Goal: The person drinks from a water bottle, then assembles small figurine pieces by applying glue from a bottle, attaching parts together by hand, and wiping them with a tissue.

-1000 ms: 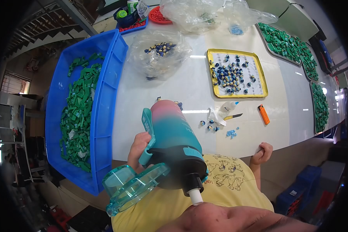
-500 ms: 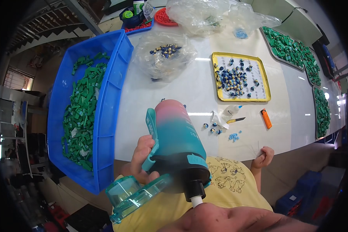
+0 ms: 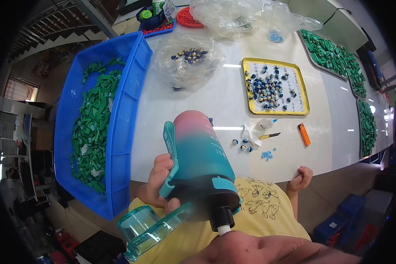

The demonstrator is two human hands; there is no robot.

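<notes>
Far left, blue bin (image 3: 119,110) of green parts (image 3: 90,123) sits hard against the table (image 3: 233,101) edge; nothing of ours touches it; left hand (image 3: 159,182) is wrapped tight round the bottle (image 3: 198,154) by its teal strap, bottle tipped base-up over the table edge, spout at the mouth; flip lid (image 3: 152,229) hangs open below-left of the spout; our read: we're mid-drink, so we want the tilt steady and shallow, spout sealed, no squeeze on the strap alone; the palm should carry the body, since the bottle looks heavy and top-loaded at this angle; watch the lid, it hangs close to the chin; mid-table, loose small caps (image 3: 244,145), a glue bottle (image 3: 264,125), a knife (image 3: 268,136) and an orange lighter (image 3: 303,134) lie near the edge, yellow tray (image 3: 301,83) behind; any drip lands there, so we'd keep the spout over the shirt side; right hand (image 3: 300,178) is curled into a loose fist at the table edge, holding nothing we can see
</notes>
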